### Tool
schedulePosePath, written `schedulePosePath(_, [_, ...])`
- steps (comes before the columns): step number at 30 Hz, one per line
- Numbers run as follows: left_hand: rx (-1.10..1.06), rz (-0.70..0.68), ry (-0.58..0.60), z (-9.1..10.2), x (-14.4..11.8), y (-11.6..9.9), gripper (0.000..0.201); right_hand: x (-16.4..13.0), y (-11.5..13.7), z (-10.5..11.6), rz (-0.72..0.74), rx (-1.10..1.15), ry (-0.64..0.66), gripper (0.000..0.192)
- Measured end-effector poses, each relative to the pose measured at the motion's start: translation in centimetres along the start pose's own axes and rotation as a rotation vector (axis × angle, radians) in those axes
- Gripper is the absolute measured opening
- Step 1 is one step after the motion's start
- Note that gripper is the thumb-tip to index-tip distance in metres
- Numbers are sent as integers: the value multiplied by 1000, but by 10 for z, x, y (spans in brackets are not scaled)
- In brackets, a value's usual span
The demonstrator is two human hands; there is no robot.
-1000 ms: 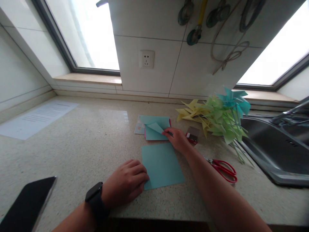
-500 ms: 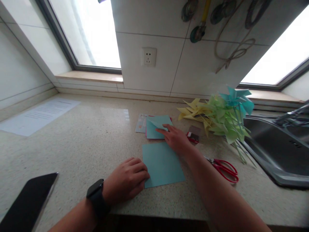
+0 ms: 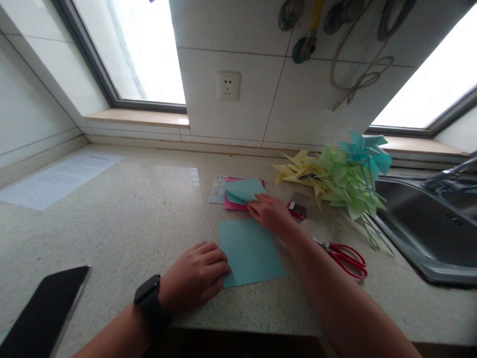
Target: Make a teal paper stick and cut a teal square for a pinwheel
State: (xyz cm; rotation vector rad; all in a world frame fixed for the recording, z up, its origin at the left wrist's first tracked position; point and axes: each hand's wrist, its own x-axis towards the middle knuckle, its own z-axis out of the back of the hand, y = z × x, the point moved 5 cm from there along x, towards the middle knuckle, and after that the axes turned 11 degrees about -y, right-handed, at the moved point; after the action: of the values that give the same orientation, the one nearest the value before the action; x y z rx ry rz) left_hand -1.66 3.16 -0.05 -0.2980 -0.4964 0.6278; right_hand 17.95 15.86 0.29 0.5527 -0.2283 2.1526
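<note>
with our right hand [image 3: 271, 213], we have raised the light-blue paper sheet [image 3: 246, 187] off the pink paper [image 3: 231, 205], baring the pink paper's near edge.

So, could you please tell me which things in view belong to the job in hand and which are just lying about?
Likely in the job:
lower blue sheet, at the left hand
upper blue sheet, pinched by the right hand
pink paper beneath it
perhaps the red-handled scissors and paper pinwheels

Apparently just lying about:
printed page
black flat object
</note>
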Motion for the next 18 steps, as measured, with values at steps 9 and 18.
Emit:
schedulePosePath(9, [-36, 19, 3, 0, 2, 2, 20, -4, -4, 4, -21, 108, -70, 20])
schedulePosePath(18, [-885, 522, -270, 11, -3, 29, 20, -9, 21, 19, -12, 257, -209, 44])
